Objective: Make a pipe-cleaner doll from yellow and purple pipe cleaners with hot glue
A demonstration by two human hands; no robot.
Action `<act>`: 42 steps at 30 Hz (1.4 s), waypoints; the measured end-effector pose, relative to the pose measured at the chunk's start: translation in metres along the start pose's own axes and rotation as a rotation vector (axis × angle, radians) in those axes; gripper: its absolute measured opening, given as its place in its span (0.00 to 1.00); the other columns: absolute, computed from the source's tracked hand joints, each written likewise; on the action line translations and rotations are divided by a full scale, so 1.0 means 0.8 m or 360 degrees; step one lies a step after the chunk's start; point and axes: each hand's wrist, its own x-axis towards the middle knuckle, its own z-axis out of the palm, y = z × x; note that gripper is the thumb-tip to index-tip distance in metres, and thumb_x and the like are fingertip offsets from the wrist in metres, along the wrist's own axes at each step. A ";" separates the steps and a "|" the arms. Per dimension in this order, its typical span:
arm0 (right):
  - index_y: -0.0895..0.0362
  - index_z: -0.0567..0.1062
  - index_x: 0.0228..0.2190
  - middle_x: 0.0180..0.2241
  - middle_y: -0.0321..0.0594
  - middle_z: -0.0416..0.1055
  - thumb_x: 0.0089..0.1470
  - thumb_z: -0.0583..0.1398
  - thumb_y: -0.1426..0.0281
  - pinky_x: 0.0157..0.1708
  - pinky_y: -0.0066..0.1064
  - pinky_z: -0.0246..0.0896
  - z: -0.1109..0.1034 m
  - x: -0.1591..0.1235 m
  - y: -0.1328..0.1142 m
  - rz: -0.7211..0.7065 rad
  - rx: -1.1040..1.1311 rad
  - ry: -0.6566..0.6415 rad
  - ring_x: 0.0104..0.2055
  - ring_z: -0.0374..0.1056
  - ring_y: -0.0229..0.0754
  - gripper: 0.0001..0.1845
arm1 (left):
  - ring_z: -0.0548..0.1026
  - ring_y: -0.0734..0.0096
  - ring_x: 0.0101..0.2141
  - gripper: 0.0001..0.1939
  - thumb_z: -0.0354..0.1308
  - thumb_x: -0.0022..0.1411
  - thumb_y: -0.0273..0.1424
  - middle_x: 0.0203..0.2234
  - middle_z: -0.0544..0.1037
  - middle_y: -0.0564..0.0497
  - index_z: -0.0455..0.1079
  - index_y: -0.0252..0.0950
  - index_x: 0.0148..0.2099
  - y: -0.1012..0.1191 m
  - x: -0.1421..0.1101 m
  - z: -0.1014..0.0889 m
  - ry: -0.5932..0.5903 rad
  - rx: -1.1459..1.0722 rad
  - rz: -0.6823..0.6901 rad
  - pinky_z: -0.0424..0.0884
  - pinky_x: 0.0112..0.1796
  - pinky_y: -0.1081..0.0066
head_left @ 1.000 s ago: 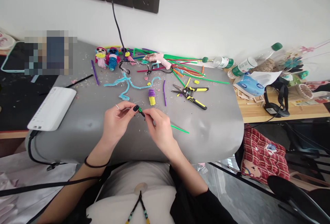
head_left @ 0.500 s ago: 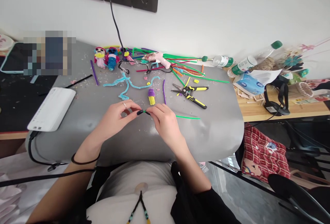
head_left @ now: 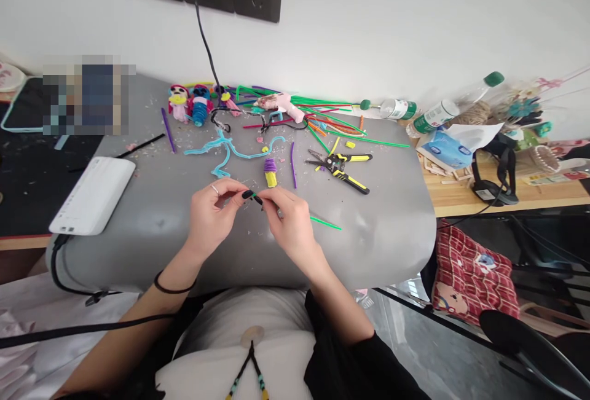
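A green pipe cleaner [head_left: 326, 223] is pinched between both hands, its long free end sticking out to the right past my right hand. My left hand [head_left: 214, 212] grips one end between thumb and forefinger. Close beside it, my right hand [head_left: 291, 219] pinches the same stem; the part inside the fingers is mostly hidden. Just beyond the hands stands a small purple and yellow coiled piece [head_left: 270, 173]. A light-blue pipe-cleaner figure [head_left: 228, 146] with spread limbs lies to its left, and a short purple stem [head_left: 293, 165] to its right.
Wire-stripping pliers [head_left: 341, 166] with black and yellow handles lie at right. Along the wall are several small dolls [head_left: 179, 102], a pink glue gun [head_left: 281, 104] and loose pipe cleaners. A white power bank [head_left: 93, 196] sits left; bottles and a tissue pack [head_left: 446, 149] are at right.
Both hands have shifted slightly, with the left wrist moving to the right. The pipe cleaner's free end has swung down toward me and now slants.
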 end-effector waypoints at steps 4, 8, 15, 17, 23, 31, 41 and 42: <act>0.55 0.79 0.38 0.34 0.39 0.80 0.68 0.56 0.71 0.39 0.30 0.68 0.009 0.000 0.004 0.0115 0.0108 0.0089 0.36 0.75 0.40 0.12 | 0.74 0.70 0.28 0.12 0.71 0.55 0.42 0.25 0.80 0.52 0.79 0.38 0.32 -0.010 -0.007 0.021 0.0187 -0.0350 -0.0341 0.71 0.31 0.71; 0.55 0.80 0.39 0.34 0.39 0.80 0.68 0.55 0.72 0.40 0.30 0.68 0.005 0.000 0.014 0.0188 0.0054 0.0080 0.35 0.74 0.40 0.12 | 0.75 0.66 0.29 0.21 0.69 0.56 0.52 0.29 0.82 0.49 0.80 0.38 0.36 -0.013 0.002 0.013 -0.0037 -0.0275 -0.0458 0.72 0.31 0.69; 0.55 0.81 0.41 0.39 0.43 0.80 0.71 0.55 0.75 0.44 0.33 0.65 -0.020 0.006 0.017 0.0052 -0.0416 -0.0233 0.42 0.71 0.45 0.14 | 0.79 0.64 0.36 0.17 0.60 0.67 0.47 0.38 0.83 0.48 0.81 0.40 0.43 0.003 0.025 -0.028 -0.0648 0.0394 0.0019 0.71 0.31 0.71; 0.55 0.81 0.41 0.39 0.43 0.80 0.71 0.55 0.75 0.42 0.33 0.63 -0.023 0.010 0.014 0.0000 -0.0560 -0.0338 0.41 0.69 0.45 0.14 | 0.79 0.64 0.36 0.15 0.58 0.70 0.43 0.37 0.83 0.49 0.81 0.40 0.42 0.003 0.029 -0.031 -0.0754 0.0552 0.0211 0.71 0.32 0.71; 0.55 0.80 0.41 0.38 0.43 0.79 0.71 0.55 0.76 0.40 0.33 0.61 -0.027 0.016 0.008 -0.0048 -0.0730 -0.0431 0.40 0.68 0.45 0.13 | 0.79 0.63 0.37 0.13 0.55 0.72 0.36 0.34 0.83 0.49 0.79 0.39 0.39 -0.003 0.031 -0.028 -0.0714 0.0618 0.0524 0.73 0.39 0.68; 0.56 0.79 0.40 0.34 0.40 0.79 0.68 0.54 0.77 0.41 0.30 0.66 -0.012 0.005 0.014 0.0055 -0.0156 -0.0175 0.36 0.74 0.41 0.14 | 0.77 0.69 0.32 0.04 0.64 0.65 0.28 0.31 0.82 0.52 0.80 0.40 0.37 -0.012 0.008 -0.009 -0.0222 0.0141 0.0366 0.72 0.36 0.70; 0.56 0.80 0.41 0.37 0.41 0.81 0.68 0.56 0.73 0.44 0.31 0.68 -0.010 0.004 0.015 0.0212 0.0024 -0.0059 0.40 0.77 0.42 0.11 | 0.77 0.67 0.31 0.12 0.67 0.59 0.43 0.30 0.82 0.50 0.80 0.39 0.36 -0.018 0.003 0.000 -0.0126 -0.0021 -0.0233 0.74 0.33 0.69; 0.55 0.80 0.41 0.38 0.42 0.81 0.69 0.56 0.73 0.45 0.31 0.68 -0.013 0.005 0.014 0.0196 -0.0048 -0.0066 0.41 0.76 0.43 0.11 | 0.78 0.65 0.33 0.14 0.67 0.59 0.45 0.32 0.82 0.49 0.80 0.39 0.36 -0.017 0.006 -0.003 -0.0200 0.0030 -0.0232 0.75 0.33 0.69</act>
